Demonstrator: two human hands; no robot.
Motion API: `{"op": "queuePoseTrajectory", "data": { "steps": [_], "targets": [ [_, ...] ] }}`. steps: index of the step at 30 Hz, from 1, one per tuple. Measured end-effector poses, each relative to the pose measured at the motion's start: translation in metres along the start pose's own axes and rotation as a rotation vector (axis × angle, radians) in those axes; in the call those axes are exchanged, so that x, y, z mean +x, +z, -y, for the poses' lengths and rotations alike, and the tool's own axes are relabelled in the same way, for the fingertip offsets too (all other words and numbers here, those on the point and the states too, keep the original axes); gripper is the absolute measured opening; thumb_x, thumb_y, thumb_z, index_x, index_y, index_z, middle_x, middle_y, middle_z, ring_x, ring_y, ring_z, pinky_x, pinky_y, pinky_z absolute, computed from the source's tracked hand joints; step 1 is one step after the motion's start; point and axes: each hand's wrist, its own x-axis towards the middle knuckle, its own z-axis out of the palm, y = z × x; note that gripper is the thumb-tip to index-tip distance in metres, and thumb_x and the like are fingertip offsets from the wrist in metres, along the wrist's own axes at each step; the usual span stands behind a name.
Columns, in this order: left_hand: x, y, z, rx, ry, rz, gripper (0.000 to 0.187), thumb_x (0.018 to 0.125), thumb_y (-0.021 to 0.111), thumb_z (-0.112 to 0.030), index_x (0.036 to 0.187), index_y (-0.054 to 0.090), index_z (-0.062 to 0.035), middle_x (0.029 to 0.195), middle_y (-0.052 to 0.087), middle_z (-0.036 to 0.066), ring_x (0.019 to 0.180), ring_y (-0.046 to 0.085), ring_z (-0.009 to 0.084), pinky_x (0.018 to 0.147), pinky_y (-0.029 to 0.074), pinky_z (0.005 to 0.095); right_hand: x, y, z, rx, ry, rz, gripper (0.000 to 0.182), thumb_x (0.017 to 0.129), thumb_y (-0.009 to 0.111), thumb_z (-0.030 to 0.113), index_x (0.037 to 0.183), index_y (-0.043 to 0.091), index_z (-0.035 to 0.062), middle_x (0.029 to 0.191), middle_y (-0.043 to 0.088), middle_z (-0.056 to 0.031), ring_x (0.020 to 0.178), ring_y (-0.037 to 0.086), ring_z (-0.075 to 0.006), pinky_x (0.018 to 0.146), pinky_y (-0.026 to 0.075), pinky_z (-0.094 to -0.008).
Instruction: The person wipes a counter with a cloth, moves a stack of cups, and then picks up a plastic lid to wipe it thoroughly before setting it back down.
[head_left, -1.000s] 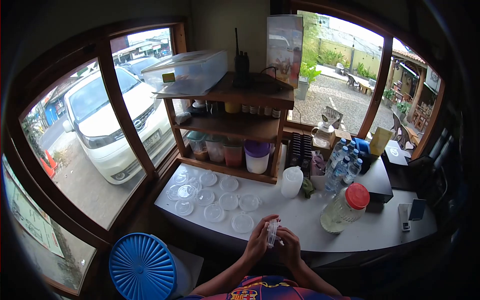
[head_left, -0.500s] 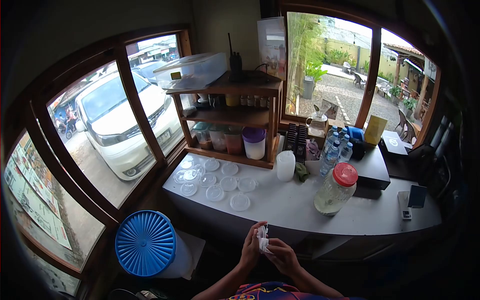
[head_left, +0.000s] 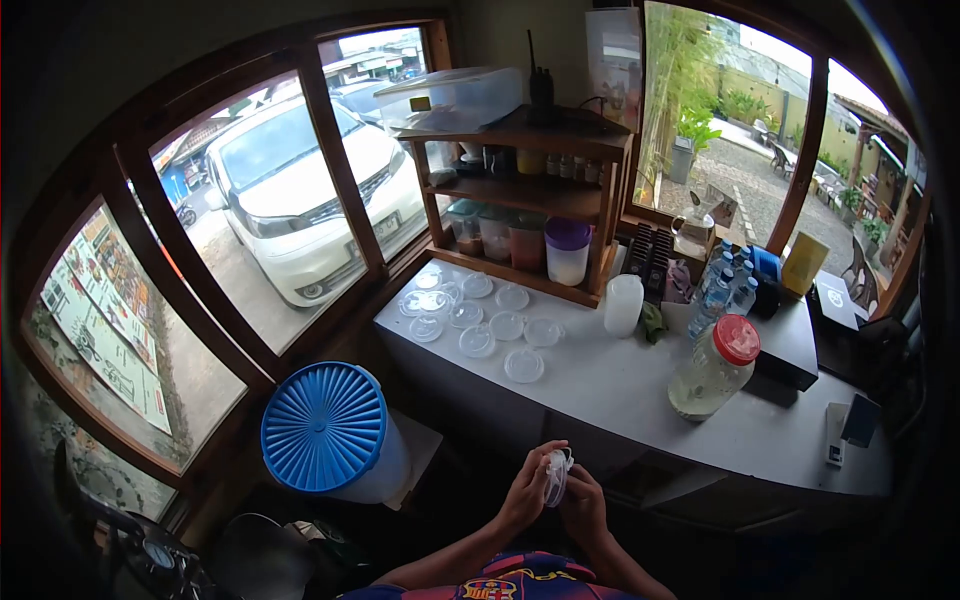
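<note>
Indoors: one corner room, windows on two sides; a white car (head_left: 290,195) stands beyond the left panes, a gravel courtyard (head_left: 725,185) beyond the right.

Counter (head_left: 610,410): white top, dark front, running from left window to right side. Wooden shelf (head_left: 520,195) at the back, three levels: clear box (head_left: 450,100) and radio (head_left: 541,90) on top, small containers in the middle, tubs (head_left: 495,235) and a purple-lidded jug (head_left: 568,255) below.

Lids (head_left: 524,366): clear, round, spread over the left end, some overlapping, the nearest just inside the front edge.

White bottle (head_left: 623,305): upright beside the shelf. Water bottles (head_left: 715,300): grouped farther right. Jar (head_left: 705,385): red cap, near the front edge. Black box (head_left: 790,355): right of the jar. Card stand (head_left: 836,435): right end.

Edges and room: bare white top stretches between lids and jar, and from jar to card stand. Blue-lidded bucket (head_left: 325,425): below the counter's left end, well apart from the hands.

Hands: left hand (head_left: 525,492) grasping a clear plastic piece (head_left: 557,488); right hand (head_left: 584,505) gripping its other side. Piece upright between both, in front of the counter's edge, near the wearer's shirt (head_left: 545,578).
</note>
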Motion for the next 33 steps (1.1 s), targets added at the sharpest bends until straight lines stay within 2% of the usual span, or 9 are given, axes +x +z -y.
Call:
{"op": "queuePoseTrajectory", "data": {
  "steps": [5, 7, 10, 14, 23, 27, 30, 31, 33],
  "targets": [
    [-0.003, -0.025, -0.012, -0.043, 0.035, -0.169, 0.041, 0.112, 0.030, -0.030, 0.139, 0.051, -0.0082, 0.105, 0.056, 0.001, 0.087, 0.052, 0.0045, 0.079, 0.047, 0.0210, 0.010, 0.008, 0.008, 0.280, 0.038, 0.228, 0.019, 0.086, 0.062, -0.005, 0.103, 0.070, -0.0072, 0.108, 0.064, -0.0106, 0.101, 0.064, -0.0167, 0.086, 0.050, -0.0273],
    [-0.003, -0.029, -0.015, -0.033, 0.017, -0.168, 0.041, 0.112, 0.030, -0.032, 0.138, 0.053, -0.0107, 0.101, 0.056, 0.000, 0.082, 0.052, 0.0033, 0.072, 0.046, 0.0183, 0.016, 0.011, 0.011, 0.314, 0.026, 0.231, 0.020, 0.087, 0.060, -0.006, 0.104, 0.069, -0.0091, 0.110, 0.063, -0.0103, 0.101, 0.063, -0.0154, 0.085, 0.050, -0.0271],
    [-0.007, -0.022, -0.025, -0.037, -0.021, -0.131, 0.042, 0.112, 0.029, -0.033, 0.138, 0.052, -0.0099, 0.104, 0.056, -0.001, 0.086, 0.051, 0.0038, 0.077, 0.046, 0.0190, 0.026, 0.024, 0.011, 0.312, 0.019, 0.087, 0.022, 0.086, 0.059, -0.009, 0.107, 0.067, -0.0096, 0.110, 0.064, -0.0108, 0.099, 0.064, -0.0155, 0.085, 0.050, -0.0272],
    [0.000, -0.033, -0.013, -0.040, 0.002, -0.156, 0.043, 0.112, 0.028, -0.032, 0.140, 0.050, -0.0079, 0.112, 0.056, 0.001, 0.095, 0.051, 0.0056, 0.087, 0.044, 0.0207, 0.034, 0.031, 0.004, 0.075, -0.120, 0.081, 0.024, 0.083, 0.060, -0.012, 0.105, 0.067, -0.0061, 0.107, 0.065, -0.0143, 0.097, 0.067, -0.0232, 0.082, 0.052, -0.0289],
    [0.048, -0.051, -0.022, -0.130, 0.004, -0.179, 0.044, 0.111, 0.031, -0.033, 0.141, 0.048, -0.0062, 0.098, 0.055, -0.001, 0.086, 0.053, 0.0048, 0.078, 0.046, 0.0199, 0.063, 0.037, -0.008, 0.059, -0.271, 0.083, 0.029, 0.078, 0.066, -0.016, 0.102, 0.070, -0.0003, 0.105, 0.066, -0.0137, 0.096, 0.068, -0.0254, 0.080, 0.053, -0.0307],
    [0.088, -0.045, -0.028, -0.015, 0.051, -0.050, 0.040, 0.112, 0.031, -0.029, 0.138, 0.052, -0.0067, 0.103, 0.056, 0.000, 0.087, 0.050, 0.0045, 0.079, 0.045, 0.0189, 0.105, 0.029, -0.006, -0.068, -0.229, -0.056, 0.025, 0.081, 0.065, -0.011, 0.103, 0.071, -0.0008, 0.104, 0.067, -0.0131, 0.093, 0.069, -0.0243, 0.079, 0.053, -0.0296],
    [0.120, -0.042, -0.037, -0.032, 0.089, -0.043, 0.040, 0.112, 0.030, -0.028, 0.137, 0.052, -0.0055, 0.115, 0.056, 0.003, 0.098, 0.052, 0.0086, 0.089, 0.044, 0.0214, 0.141, 0.033, -0.016, -0.124, -0.286, -0.161, 0.024, 0.083, 0.064, -0.008, 0.104, 0.071, -0.0013, 0.103, 0.068, -0.0136, 0.093, 0.069, -0.0241, 0.078, 0.053, -0.0296],
    [0.130, -0.051, -0.043, -0.018, 0.015, -0.017, 0.039, 0.112, 0.031, -0.026, 0.137, 0.052, -0.0044, 0.125, 0.055, 0.006, 0.111, 0.052, 0.0123, 0.098, 0.040, 0.0246, 0.150, 0.035, -0.013, -0.106, -0.246, -0.154, 0.024, 0.082, 0.063, -0.009, 0.103, 0.072, -0.0009, 0.104, 0.068, -0.0140, 0.094, 0.069, -0.0250, 0.079, 0.053, -0.0307],
    [0.157, -0.065, -0.043, 0.027, 0.125, -0.065, 0.039, 0.112, 0.031, -0.028, 0.137, 0.051, -0.0058, 0.124, 0.056, 0.004, 0.101, 0.053, 0.0079, 0.093, 0.044, 0.0233, 0.165, 0.040, -0.020, -0.099, -0.244, -0.046, 0.024, 0.082, 0.062, -0.009, 0.103, 0.072, -0.0005, 0.104, 0.068, -0.0141, 0.095, 0.069, -0.0254, 0.081, 0.053, -0.0314]
  ]
}}
